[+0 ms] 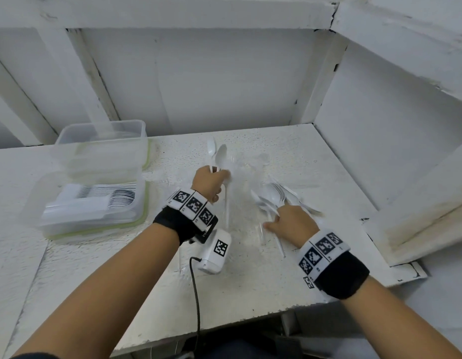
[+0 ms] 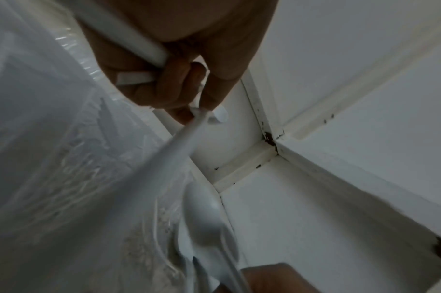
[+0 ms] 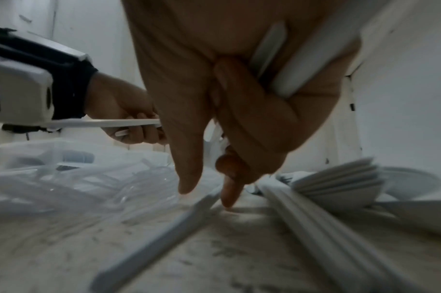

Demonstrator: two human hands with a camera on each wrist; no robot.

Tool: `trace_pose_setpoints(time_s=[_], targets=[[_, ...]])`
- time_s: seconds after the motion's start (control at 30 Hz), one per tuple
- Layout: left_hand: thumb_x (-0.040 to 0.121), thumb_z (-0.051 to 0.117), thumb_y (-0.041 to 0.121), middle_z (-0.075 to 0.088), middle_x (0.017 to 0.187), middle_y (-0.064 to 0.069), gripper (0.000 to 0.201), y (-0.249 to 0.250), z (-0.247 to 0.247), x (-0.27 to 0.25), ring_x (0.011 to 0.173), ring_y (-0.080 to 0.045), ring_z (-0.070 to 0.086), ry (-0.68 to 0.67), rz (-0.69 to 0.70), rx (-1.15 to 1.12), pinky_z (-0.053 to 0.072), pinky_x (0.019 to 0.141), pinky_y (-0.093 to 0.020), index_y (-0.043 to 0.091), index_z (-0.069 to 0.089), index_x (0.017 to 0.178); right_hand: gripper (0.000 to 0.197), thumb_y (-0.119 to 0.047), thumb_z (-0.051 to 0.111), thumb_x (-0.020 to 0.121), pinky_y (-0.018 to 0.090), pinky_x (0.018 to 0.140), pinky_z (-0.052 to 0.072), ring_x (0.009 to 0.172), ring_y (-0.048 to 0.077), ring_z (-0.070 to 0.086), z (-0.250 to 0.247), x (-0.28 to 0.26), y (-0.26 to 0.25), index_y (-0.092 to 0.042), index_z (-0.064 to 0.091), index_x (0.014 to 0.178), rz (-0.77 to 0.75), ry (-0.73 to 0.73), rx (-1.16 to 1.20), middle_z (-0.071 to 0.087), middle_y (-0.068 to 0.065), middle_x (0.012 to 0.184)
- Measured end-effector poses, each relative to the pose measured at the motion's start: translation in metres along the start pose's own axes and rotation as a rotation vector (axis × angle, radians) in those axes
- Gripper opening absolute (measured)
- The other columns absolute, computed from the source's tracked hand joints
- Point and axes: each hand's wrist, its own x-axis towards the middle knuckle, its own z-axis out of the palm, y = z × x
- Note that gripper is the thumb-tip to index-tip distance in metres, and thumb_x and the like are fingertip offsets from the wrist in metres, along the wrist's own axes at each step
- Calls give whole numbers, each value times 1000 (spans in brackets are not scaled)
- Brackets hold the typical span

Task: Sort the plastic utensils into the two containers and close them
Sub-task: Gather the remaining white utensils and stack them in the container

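Note:
My left hand [image 1: 216, 178] grips white plastic spoons [image 1: 219, 154] by their handles, bowls pointing up and away. In the left wrist view the fingers [image 2: 164, 87] curl round the handles [image 2: 149, 49]. My right hand [image 1: 275, 221] rests at a pile of white spoons [image 1: 278, 196] on the table. It holds several white handles [image 3: 302, 65] in the palm, while thumb and forefinger [image 3: 189, 178] touch down beside a loose utensil [image 3: 164, 228]. Two clear containers stand at the left: the far one [image 1: 103, 137] looks empty, the near one [image 1: 136, 216] holds stacked white utensils [image 1: 100, 200].
Crumpled clear plastic wrap [image 1: 241, 177] lies between my hands on the white table [image 1: 250, 281]. White walls and a shelf frame [image 1: 419, 203] close in behind and to the right. The table's front edge is near my forearms.

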Motion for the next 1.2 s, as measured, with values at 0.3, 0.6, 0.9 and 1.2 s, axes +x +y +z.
trace_pose_setpoints(time_s=[0.3, 0.6, 0.9, 1.2], targets=[[87, 55, 10, 35, 66, -1, 24, -8, -18, -21, 47, -11, 27, 68, 34, -104, 21, 38, -17, 17, 37, 72, 17, -21, 49, 91, 27, 55, 35, 74, 20, 50, -12, -3, -10, -15, 39, 78, -10, 44, 87, 47, -1, 73], [88, 56, 13, 33, 62, 0, 32, -8, -28, -46, 46, -11, 25, 96, 127, -96, 20, 39, -20, 18, 33, 66, 19, -33, 51, 93, 18, 55, 37, 64, 9, 49, -20, -21, -79, -15, 55, 94, -235, 256, 705, 51, -4, 71], [91, 57, 26, 50, 73, -5, 17, -13, -49, -68, 39, -6, 28, -20, 113, -62, 21, 37, -17, 13, 48, 83, 35, -27, 52, 93, 12, 45, 34, 52, 6, 38, -3, -9, -110, -21, 38, 62, -254, 299, 679, 40, -7, 59], [100, 22, 47, 50, 40, 11, 49, -9, -63, -84, 30, -3, 26, -109, 63, -8, 21, 35, -15, 11, 51, 83, 23, -22, 51, 94, 18, 72, 45, 84, 5, 58, -5, -7, -131, -17, 47, 116, -328, 266, 891, 59, -6, 93]])
